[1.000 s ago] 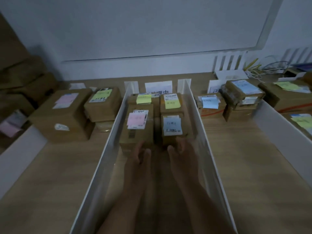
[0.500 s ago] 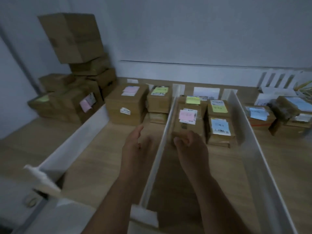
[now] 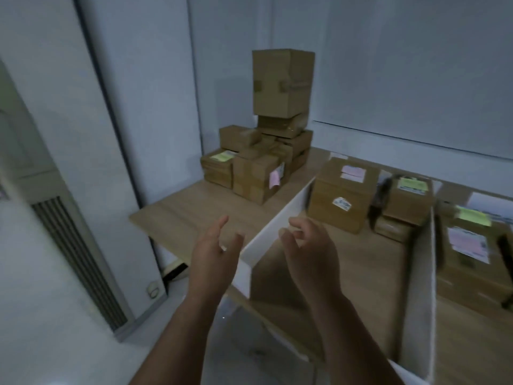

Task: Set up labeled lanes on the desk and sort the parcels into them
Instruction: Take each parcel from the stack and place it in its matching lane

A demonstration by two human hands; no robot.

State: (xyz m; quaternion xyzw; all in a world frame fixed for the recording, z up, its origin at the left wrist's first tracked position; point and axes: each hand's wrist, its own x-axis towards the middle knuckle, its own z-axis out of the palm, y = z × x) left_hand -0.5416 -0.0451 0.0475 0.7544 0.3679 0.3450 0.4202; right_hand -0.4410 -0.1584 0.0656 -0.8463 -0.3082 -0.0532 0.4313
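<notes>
Reaching forward with both forearms, you hold your left hand [image 3: 213, 257] and right hand [image 3: 311, 257] side by side above the near part of the desk [image 3: 177, 212]. The palms are turned toward each other with a gap between them. The left hand's fingers [image 3: 222, 225] are nearly straight and a little spread, the thumb set apart, and they hold nothing. The right hand's fingers [image 3: 301, 225] curl loosely inward, the thumb tip close to the forefinger, and nothing lies in them either. Both hands hover well short of the parcels.

The left divider [image 3: 277, 226], a white board standing on edge, runs away from you across the desk, and its near end shows between your two hands. The second divider [image 3: 420, 287] stands further right. Your right hand hangs over the lane between the two boards.

At the far end of that lane sits a parcel with a pink note [image 3: 344, 195] on its top. Just to its right, a smaller parcel with a green note [image 3: 408, 201] rests on a flatter box. Beyond the second divider you can see a parcel with a pink label [image 3: 469, 262], blurred at the frame's edge.

Left of the left divider, in the far corner of the desk against the wall, stands a pile of cardboard boxes [image 3: 258, 173] with a tall box [image 3: 283, 81] perched on top. One box in the pile carries a yellow-green note on its top, another a pink note on its side. A floor unit with a grille [image 3: 72, 245] stands off the desk to your left.
</notes>
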